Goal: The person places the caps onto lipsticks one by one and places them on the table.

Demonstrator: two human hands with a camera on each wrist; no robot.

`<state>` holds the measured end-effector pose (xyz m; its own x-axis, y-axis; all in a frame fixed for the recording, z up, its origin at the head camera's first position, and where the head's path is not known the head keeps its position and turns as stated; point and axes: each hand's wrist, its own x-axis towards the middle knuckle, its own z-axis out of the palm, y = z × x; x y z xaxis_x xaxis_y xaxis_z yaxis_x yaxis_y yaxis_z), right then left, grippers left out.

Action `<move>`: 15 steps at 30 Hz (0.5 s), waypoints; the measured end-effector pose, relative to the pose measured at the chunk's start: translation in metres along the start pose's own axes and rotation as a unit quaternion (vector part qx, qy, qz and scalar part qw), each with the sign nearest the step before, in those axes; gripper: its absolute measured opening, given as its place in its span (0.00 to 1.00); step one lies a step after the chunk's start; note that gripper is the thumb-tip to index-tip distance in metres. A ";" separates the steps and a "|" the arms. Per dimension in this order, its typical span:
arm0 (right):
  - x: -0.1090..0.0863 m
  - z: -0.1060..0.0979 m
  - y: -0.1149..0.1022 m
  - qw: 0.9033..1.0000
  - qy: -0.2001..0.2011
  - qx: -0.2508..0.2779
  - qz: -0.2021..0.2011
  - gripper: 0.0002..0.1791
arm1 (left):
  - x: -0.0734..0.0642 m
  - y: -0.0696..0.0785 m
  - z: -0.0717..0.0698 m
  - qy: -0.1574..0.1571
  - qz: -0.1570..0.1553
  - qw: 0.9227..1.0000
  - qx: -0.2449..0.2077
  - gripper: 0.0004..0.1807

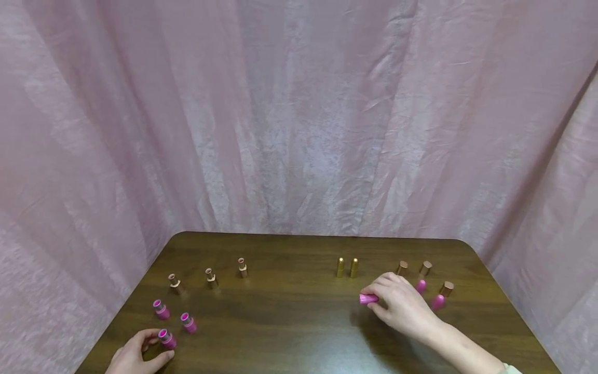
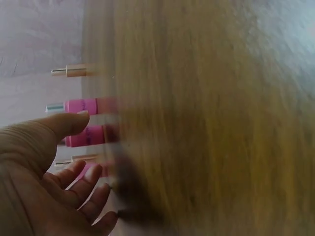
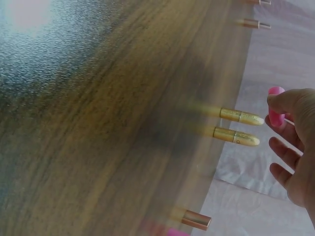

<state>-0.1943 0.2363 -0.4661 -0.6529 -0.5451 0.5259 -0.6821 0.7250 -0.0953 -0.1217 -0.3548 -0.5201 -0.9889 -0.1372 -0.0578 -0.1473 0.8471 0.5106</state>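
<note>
My right hand [image 1: 399,304] pinches a pink lipstick cap [image 1: 368,298] between thumb and fingers, above the table. In the right wrist view the same cap [image 3: 276,106] sits at the fingertips, the other fingers loosely bent. At the lower left, my left hand [image 1: 140,353] has its thumb and fingers on either side of an uncapped pink lipstick [image 1: 167,339], which stands upright. The left wrist view shows the left hand [image 2: 59,167] with fingers spread; whether they touch the lipstick I cannot tell. Two more uncapped pink lipsticks, one behind [image 1: 161,310] and one to the right [image 1: 189,323], stand close by.
Three uncapped rose-gold lipsticks [image 1: 212,279] stand at the back left of the wooden table [image 1: 280,322]. Two gold lipsticks [image 1: 354,268] stand right of centre. Three rose-gold caps [image 1: 446,289] and two pink caps [image 1: 438,302] are at the right. Pink curtains [image 1: 303,130] hang behind.
</note>
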 end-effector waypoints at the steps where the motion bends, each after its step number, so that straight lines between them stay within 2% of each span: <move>1: -0.001 0.001 0.000 1.000 -0.002 0.000 0.000 0.16 | 0.001 0.000 0.001 0.002 -0.002 1.000 0.004 0.39; 15: -0.003 0.006 0.000 1.000 0.004 0.001 0.000 0.17 | 0.008 -0.002 0.011 0.030 -0.012 0.999 0.031 0.29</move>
<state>-0.1940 0.2360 -0.4727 -0.6494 -0.5419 0.5335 -0.6836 0.7234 -0.0973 -0.1292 -0.3518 -0.5311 -0.9823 -0.1864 -0.0163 -0.1732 0.8729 0.4562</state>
